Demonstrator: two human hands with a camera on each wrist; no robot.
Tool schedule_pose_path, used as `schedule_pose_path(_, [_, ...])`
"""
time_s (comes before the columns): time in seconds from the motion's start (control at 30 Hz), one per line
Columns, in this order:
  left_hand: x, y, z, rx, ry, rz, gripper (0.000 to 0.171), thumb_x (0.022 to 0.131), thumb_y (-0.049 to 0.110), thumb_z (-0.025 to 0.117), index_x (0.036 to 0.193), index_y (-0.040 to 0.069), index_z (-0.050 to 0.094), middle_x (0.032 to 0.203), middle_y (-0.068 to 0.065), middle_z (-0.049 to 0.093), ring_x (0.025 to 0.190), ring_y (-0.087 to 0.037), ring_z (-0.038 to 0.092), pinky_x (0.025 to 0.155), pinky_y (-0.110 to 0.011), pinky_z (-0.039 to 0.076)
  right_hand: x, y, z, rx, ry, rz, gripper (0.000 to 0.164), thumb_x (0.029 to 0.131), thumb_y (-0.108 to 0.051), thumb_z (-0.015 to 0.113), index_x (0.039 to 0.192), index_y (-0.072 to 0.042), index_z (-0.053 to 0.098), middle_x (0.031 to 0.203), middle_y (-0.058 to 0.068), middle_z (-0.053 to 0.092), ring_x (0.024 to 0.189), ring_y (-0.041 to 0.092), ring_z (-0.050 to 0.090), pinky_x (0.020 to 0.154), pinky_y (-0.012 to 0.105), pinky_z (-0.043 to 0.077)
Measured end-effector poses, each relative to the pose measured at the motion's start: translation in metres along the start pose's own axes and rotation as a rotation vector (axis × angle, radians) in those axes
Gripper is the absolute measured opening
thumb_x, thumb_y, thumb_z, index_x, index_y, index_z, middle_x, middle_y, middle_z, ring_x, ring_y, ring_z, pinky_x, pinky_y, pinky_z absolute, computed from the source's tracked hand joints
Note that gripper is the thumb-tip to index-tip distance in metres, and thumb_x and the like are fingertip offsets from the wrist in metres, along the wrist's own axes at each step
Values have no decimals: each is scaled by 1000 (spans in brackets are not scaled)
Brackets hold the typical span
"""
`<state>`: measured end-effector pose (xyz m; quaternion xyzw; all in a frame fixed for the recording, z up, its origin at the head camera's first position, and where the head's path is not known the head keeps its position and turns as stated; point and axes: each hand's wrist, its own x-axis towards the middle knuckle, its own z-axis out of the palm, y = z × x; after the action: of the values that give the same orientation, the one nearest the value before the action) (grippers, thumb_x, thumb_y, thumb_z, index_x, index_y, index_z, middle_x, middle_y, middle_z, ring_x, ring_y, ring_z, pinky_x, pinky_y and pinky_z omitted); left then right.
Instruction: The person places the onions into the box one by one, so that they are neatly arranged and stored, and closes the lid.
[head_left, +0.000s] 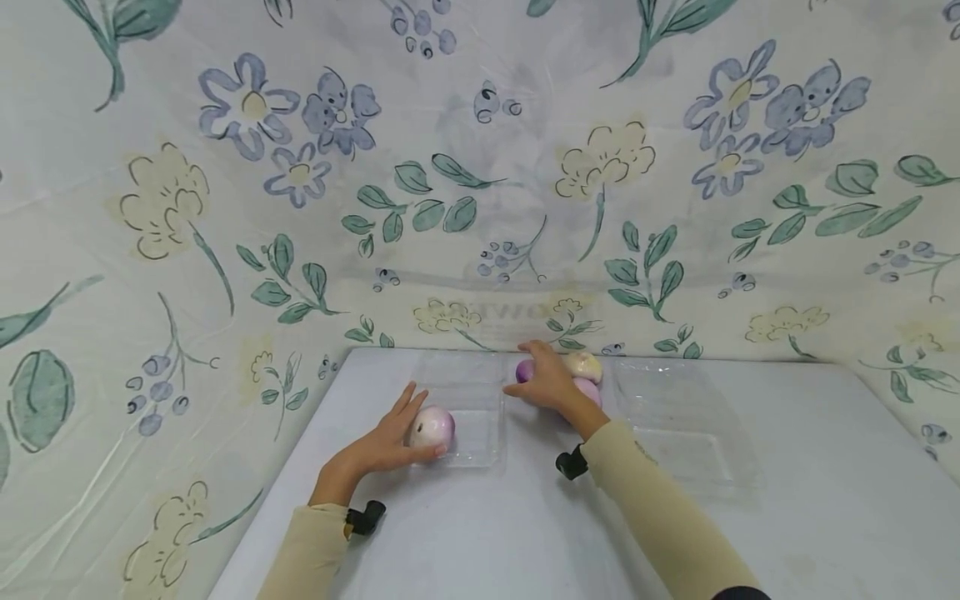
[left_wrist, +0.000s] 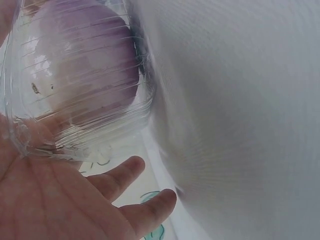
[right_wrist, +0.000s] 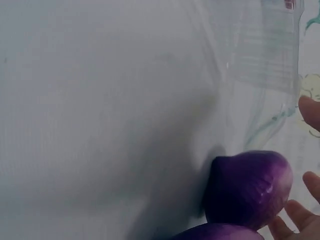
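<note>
While 1 purple-and-white onion [head_left: 435,427] sits in a clear plastic container [head_left: 480,446] against the left hand [head_left: 381,443], fingers spread, the right hand [head_left: 553,382], fingers parted, is among 3 more onions [head_left: 585,366] near the far edge of the desk [head_left: 495,533].

Pale sheeting [head_left: 450,125] closes off the back and both sides, printed with blue flowers [head_left: 341,112], cream blooms [head_left: 603,158] and green leaves [head_left: 412,177]. White tabletop [head_left: 480,542] runs back to it, light soft and diffuse. Faint lettering [head_left: 517,311] low on the back sheeting, too washed out to read reliably.
</note>
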<state>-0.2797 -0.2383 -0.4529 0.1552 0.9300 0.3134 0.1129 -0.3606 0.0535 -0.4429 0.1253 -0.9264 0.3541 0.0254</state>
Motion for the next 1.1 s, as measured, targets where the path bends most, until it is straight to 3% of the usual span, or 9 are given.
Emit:
schedule_pose_path(0.23, [1, 1, -1, -6, -1, -4, 108, 82, 53, 74, 159, 8, 13, 167, -17, -7, 151, -46, 2, 115, -69, 18, 3, 13, -9, -1, -34, -12, 78, 78, -33, 83, 142, -6, 47, 149, 15, 46, 141, 33, 40, 117, 49, 32])
schedule_pose_path(0.43, [1, 0, -1, -16, 2, -2, 109, 81, 51, 75, 159, 7, 14, 166, -18, -6, 151, -47, 4, 114, -70, 18, 2, 19, -14, 20, -110, -3, 82, 77, -33, 84, 143, -5, 46, 147, 15, 50, 136, 33, 47, 113, 49, 38])
schedule_pose_path(0.73, [1, 0, 2, -25, 0, 5, 109, 81, 53, 75, 159, 7, 14, 167, -17, -7, 151, -46, 4, 114, -70, 18, 2, 20, -19, -45, -181, -3, 82, 75, -35, 84, 143, -6, 49, 143, 13, 53, 128, 31, 53, 110, 48, 41])
schedule_pose_path(0.97, [0, -1, 1, -20, -1, -1, 109, 81, 53, 75, 159, 7, 14, 167, -17, -7, 151, -46, 3, 114, -70, 18, 4, 8, -14, 41, -79, -72, 83, 76, -33, 85, 144, -7, 46, 151, 16, 43, 142, 34, 38, 118, 49, 31])
schedule_pose_path(1.1, [-1, 1, -1, -20, -2, 6, 108, 82, 52, 74, 159, 7, 13, 166, -17, -8, 151, -46, 3, 115, -70, 17, 4, 1, -5, 103, -10, -39, 80, 78, -32, 84, 144, -9, 46, 152, 14, 42, 145, 32, 36, 119, 49, 29])
